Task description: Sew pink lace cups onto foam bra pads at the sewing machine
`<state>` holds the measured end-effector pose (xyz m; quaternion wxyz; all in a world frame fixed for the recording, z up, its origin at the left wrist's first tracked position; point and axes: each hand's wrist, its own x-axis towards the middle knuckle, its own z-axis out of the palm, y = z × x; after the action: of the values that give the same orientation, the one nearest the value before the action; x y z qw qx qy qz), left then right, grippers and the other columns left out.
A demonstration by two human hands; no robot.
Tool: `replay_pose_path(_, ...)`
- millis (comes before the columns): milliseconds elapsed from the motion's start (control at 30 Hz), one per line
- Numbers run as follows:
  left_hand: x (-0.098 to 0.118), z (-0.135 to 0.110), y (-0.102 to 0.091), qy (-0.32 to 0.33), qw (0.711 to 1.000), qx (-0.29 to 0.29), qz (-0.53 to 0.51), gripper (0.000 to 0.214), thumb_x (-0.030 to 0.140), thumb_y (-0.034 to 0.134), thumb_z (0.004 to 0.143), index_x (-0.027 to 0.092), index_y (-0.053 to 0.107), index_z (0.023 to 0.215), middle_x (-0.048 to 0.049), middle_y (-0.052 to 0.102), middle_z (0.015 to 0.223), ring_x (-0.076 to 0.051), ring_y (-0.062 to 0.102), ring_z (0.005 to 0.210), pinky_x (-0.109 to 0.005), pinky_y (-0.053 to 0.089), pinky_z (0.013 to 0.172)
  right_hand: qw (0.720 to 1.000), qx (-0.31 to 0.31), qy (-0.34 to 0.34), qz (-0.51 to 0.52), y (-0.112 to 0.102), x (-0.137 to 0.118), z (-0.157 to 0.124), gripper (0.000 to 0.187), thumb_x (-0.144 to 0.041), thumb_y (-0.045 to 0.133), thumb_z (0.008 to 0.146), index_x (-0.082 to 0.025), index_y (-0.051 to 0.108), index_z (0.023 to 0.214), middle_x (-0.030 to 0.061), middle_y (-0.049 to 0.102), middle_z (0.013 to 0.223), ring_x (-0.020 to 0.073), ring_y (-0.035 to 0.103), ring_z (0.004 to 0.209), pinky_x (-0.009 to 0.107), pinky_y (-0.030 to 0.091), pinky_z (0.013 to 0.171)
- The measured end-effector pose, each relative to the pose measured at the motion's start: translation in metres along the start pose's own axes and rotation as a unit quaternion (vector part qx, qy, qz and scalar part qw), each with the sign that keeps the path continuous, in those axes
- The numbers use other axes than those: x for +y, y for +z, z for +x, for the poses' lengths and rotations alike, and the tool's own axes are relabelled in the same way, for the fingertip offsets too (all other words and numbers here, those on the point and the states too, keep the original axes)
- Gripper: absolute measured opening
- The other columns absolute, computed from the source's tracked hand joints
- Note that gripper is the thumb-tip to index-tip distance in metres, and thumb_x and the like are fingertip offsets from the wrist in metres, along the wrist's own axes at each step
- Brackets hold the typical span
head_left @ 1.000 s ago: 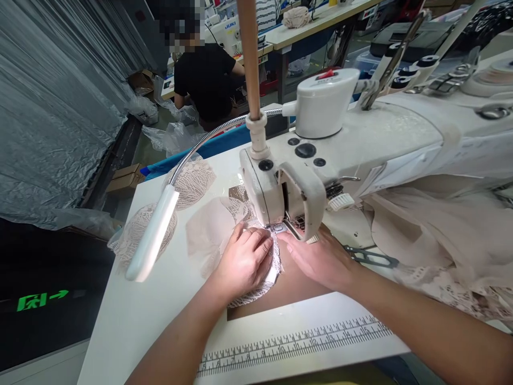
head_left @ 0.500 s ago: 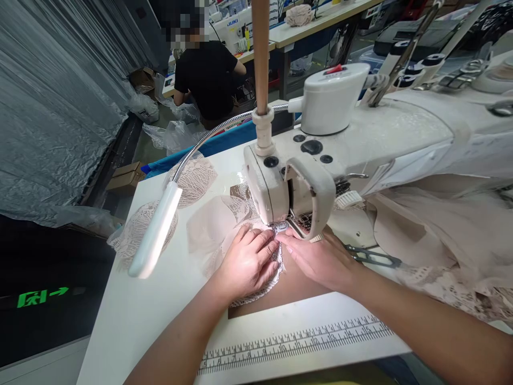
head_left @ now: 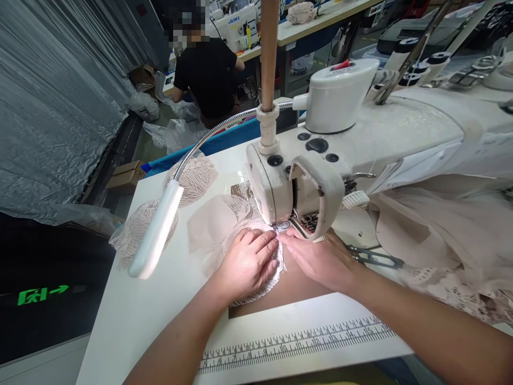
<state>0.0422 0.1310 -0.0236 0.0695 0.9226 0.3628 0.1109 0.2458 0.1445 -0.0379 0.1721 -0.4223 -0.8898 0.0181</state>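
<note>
My left hand [head_left: 246,262] lies flat, fingers stretched out, pressing a white lace piece [head_left: 262,286] onto the sewing table just in front of the presser foot [head_left: 282,226]. My right hand [head_left: 320,259] rests flat beside it, fingertips pointing at the foot and touching the same lace edge. Both sit under the head of the white sewing machine [head_left: 360,149]. Beige lace cups [head_left: 212,227] lie just behind my left hand.
A gooseneck lamp [head_left: 156,230] hangs over the table's left side above more lace pieces [head_left: 136,230]. Black snips [head_left: 374,258] lie right of my right hand, with beige fabric [head_left: 441,240] piled beyond. A printed ruler [head_left: 296,342] runs along the front edge. A person in black [head_left: 206,75] works behind.
The view has shifted slightly. Both hands stay flat on the lace, which has crept a little toward the presser foot.
</note>
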Motion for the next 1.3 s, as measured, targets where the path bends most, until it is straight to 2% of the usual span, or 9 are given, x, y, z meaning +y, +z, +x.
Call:
replay_pose_path(233,-0.002,0.003,0.0,-0.022,1.0,0.002,0.007,0.034,0.03,0.042,0.092,0.013,0.058,0.117,-0.0123,0.061,0.12,-0.026,0.052,0.1,-0.044,0.042,0.089,1.0,-0.016,0.014,-0.015,0.0,-0.003,0.002,0.027,-0.007,0.038,0.084,-0.018,0.063,0.085,0.0042,0.061,0.078,0.0167,0.052,0.07,0.03,0.031,0.063)
replay_pose_path(467,-0.001,0.005,0.004,-0.014,0.999,0.02,0.022,0.031,0.026,0.042,0.092,0.012,0.058,0.114,-0.012,0.06,0.121,-0.026,0.051,0.104,-0.044,0.041,0.092,0.999,-0.029,0.034,-0.023,0.0,-0.005,0.003,0.029,-0.007,0.039,0.085,-0.016,0.066,0.093,0.0069,0.064,0.082,0.0187,0.055,0.074,0.031,0.033,0.063)
replay_pose_path(800,-0.007,0.003,0.009,-0.005,0.999,0.032,0.012,0.029,0.019,0.042,0.093,0.016,0.057,0.118,-0.0103,0.062,0.121,-0.025,0.052,0.107,-0.044,0.043,0.09,0.999,0.0,0.014,-0.034,0.002,-0.003,0.0,0.029,-0.009,0.037,0.087,-0.017,0.064,0.081,0.0043,0.059,0.072,0.0164,0.05,0.066,0.03,0.031,0.06)
replay_pose_path(900,-0.009,0.004,0.008,-0.01,0.999,0.031,0.006,0.031,0.019,0.042,0.093,0.017,0.056,0.12,-0.0102,0.061,0.122,-0.026,0.052,0.109,-0.046,0.041,0.093,1.0,0.01,0.012,-0.006,0.004,-0.001,-0.001,0.029,-0.012,0.037,0.089,-0.017,0.066,0.085,0.0039,0.058,0.071,0.0159,0.05,0.065,0.03,0.032,0.06)
replay_pose_path(1067,-0.009,0.009,0.002,-0.027,0.999,0.019,0.006,0.027,0.021,0.042,0.093,0.016,0.059,0.114,-0.0107,0.062,0.118,-0.026,0.051,0.109,-0.045,0.04,0.094,1.0,0.004,0.01,0.022,0.001,0.0,-0.001,0.03,-0.013,0.038,0.09,-0.017,0.067,0.091,0.0045,0.061,0.074,0.0162,0.053,0.069,0.03,0.035,0.063)
replay_pose_path(1300,-0.011,0.009,0.0,-0.058,0.998,0.008,0.03,0.028,0.027,0.039,0.094,0.015,0.059,0.11,-0.0122,0.062,0.113,-0.027,0.051,0.106,-0.044,0.04,0.092,0.999,0.001,0.027,0.021,0.003,-0.001,-0.001,0.031,-0.013,0.04,0.089,-0.018,0.069,0.098,0.0046,0.066,0.087,0.0143,0.054,0.068,0.028,0.036,0.063)
